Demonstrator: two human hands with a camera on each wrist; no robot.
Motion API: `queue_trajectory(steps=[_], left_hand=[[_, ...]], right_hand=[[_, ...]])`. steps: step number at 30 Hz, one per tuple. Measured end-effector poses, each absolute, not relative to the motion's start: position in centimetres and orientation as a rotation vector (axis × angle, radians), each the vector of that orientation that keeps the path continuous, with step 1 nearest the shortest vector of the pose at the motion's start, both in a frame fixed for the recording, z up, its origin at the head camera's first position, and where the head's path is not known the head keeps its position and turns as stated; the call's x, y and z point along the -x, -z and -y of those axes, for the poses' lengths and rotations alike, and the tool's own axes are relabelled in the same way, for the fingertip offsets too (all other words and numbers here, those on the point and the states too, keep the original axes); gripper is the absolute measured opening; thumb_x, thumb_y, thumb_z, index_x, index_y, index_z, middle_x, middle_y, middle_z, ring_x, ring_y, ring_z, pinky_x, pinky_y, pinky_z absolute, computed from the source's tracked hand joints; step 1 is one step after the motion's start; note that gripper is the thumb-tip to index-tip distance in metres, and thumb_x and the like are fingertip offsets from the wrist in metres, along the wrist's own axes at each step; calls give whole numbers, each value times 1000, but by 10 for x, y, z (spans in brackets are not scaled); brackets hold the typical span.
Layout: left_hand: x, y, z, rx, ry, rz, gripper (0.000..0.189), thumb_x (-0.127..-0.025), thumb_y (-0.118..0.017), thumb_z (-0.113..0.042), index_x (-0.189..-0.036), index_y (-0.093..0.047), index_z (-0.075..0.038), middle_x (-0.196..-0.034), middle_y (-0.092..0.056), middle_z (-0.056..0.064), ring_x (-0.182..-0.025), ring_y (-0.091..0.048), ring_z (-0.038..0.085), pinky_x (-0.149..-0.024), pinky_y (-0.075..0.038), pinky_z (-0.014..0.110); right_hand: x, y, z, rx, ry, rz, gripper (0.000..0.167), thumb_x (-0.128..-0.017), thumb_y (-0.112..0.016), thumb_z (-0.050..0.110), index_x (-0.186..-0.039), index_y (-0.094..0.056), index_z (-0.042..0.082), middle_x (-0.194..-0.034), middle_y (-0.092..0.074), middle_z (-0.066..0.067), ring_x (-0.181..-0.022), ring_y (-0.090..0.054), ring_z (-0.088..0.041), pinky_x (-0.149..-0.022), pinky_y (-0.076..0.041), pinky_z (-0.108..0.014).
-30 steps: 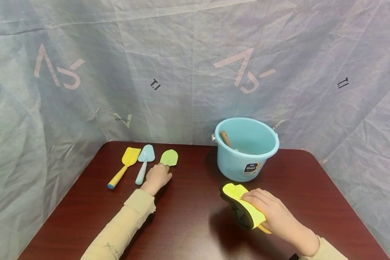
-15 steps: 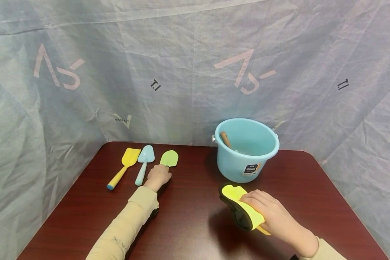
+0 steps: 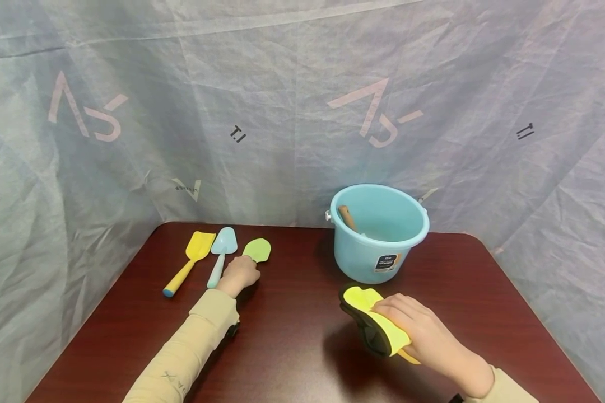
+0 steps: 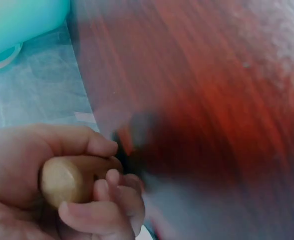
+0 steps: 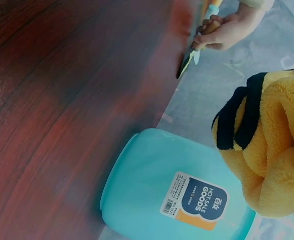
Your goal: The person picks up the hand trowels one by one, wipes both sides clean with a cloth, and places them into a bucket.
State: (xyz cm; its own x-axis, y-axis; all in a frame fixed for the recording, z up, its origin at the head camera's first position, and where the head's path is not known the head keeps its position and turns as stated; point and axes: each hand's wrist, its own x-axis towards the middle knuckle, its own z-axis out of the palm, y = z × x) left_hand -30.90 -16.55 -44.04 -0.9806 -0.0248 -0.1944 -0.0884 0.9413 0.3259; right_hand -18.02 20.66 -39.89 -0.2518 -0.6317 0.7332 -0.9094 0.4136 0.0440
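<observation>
My left hand grips a trowel by its wooden handle, fingers curled round it. The trowel's light green blade points toward the back edge of the table, close over the wood. To its left lie a blue trowel with a pale handle and a yellow scoop with a blue handle end. In my right hand I hold a folded yellow cloth with black edging, raised above the table. The right wrist view shows the cloth's fluffy yellow side, bunched up.
A light blue bucket with a label stands at the back right, beyond the cloth. Inside it leans a tool with a wooden handle. Grey sheeting hangs behind the dark red wooden table.
My left hand has moved slightly left with the green trowel, nearer the blue one. My right hand and the cloth have hardly moved. The head view has shifted a little.
</observation>
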Motion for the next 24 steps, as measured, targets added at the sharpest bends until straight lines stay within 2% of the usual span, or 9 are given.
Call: queue_trajectory(steps=[4,12,15,20,24], left_hand=[[307,435,166,98,-501,-2897,26,-88,-52,-14,-62,-52,-9,-59,-42,5,-47,-40,16,-46,-34,28],[302,420,167,-7,-463,-2932,29,-86,-52,-8,-59,-45,-12,-57,-37,2,-46,-34,13,-45,-31,25],[300,414,167,-68,-415,-2951,27,-88,-53,-9,-61,-49,-10,-60,-40,3,-48,-37,14,-46,-33,26],[297,406,169,-162,-281,-2979,17,-89,-53,-7,-73,-59,-8,-69,-52,8,-56,-46,19,-49,-38,28],[293,396,170,-225,-162,-3003,12,-88,-54,-6,-83,-64,-10,-77,-59,10,-64,-54,23,-53,-42,33]], right_hand=[[180,397,-207,-1296,-512,1992,30,-93,-44,25,-104,-65,7,-101,-63,1,-88,-57,-16,-85,-41,-27],[179,394,-210,-1274,-498,1994,30,-93,-44,26,-103,-65,8,-100,-64,1,-88,-57,-16,-85,-40,-27],[178,392,-211,-1265,-491,1993,30,-93,-44,27,-103,-66,8,-100,-64,1,-86,-57,-16,-83,-41,-27],[178,389,-213,-1274,-485,1989,30,-92,-45,27,-103,-66,7,-100,-64,1,-86,-57,-16,-83,-41,-27],[180,384,-213,-1286,-483,1962,30,-92,-45,26,-102,-66,7,-99,-64,0,-85,-57,-17,-81,-42,-28]])
